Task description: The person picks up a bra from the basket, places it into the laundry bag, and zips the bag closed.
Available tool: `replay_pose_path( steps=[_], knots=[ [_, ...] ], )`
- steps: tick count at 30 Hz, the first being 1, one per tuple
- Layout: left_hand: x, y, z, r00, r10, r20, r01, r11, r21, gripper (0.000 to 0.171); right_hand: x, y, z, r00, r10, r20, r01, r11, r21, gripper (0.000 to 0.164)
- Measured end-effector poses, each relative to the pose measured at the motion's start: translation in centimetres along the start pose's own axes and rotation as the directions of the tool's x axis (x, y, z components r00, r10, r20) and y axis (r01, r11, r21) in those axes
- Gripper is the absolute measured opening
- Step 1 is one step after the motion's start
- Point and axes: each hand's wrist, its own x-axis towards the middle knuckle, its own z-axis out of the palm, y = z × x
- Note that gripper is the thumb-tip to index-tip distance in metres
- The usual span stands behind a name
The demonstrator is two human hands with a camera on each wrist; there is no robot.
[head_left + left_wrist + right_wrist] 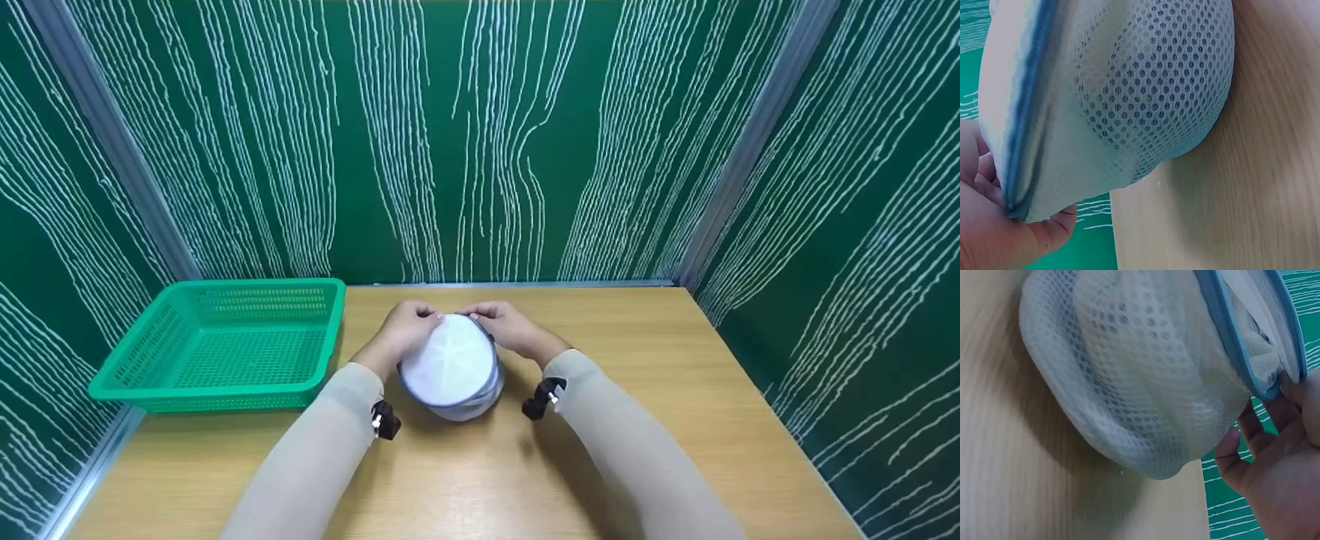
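Observation:
A white mesh laundry bag (pixel 471 409) with blue edging stands on the table, its round white lid (pixel 450 360) facing up toward me. My left hand (pixel 403 331) pinches the edge at the bag's far left side. In the left wrist view, thumb and fingers grip the corner of the blue trim (pixel 1026 107), and the lid lies against the body there. On the far right side, my right hand (pixel 516 328) holds the rim. The right wrist view shows a gap between lid and body beside the right fingers (pixel 1283 410), with pale mesh fabric inside.
A green plastic basket (pixel 217 397) with slotted walls stands on the table to the left of my left arm. Green panels (pixel 570 150) with white wavy lines rise behind the wooden table (pixel 615 337) and along both sides. Each wrist carries a small black camera (pixel 386 420).

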Motion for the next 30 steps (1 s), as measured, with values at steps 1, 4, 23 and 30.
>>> replay_pose_path(
  steps=[1,4,23,30],
  knots=[
    [-0.1,0.0,0.0,1.0,-0.004,0.001,0.004,1.0,-0.005,0.025,0.0,0.0,0.0,1.0,-0.004,0.013,0.004,1.0,-0.009,0.034],
    [-0.2,-0.1,0.2,1.0,-0.006,0.002,0.006,1.0,-0.007,0.025,-0.1,-0.1,-0.2,0.999,-0.01,0.046,0.012,0.999,-0.035,0.034],
    [-0.5,0.8,0.7,0.995,0.054,0.082,-0.061,0.995,0.079,0.033,0.3,-0.9,-0.2,0.995,-0.039,-0.094,0.029,0.994,-0.109,0.012],
    [-0.3,0.8,0.9,0.993,0.116,0.026,-0.118,0.986,0.114,0.026,0.2,-1.4,0.3,0.979,-0.145,-0.147,0.112,0.971,-0.212,0.013]
  ],
)
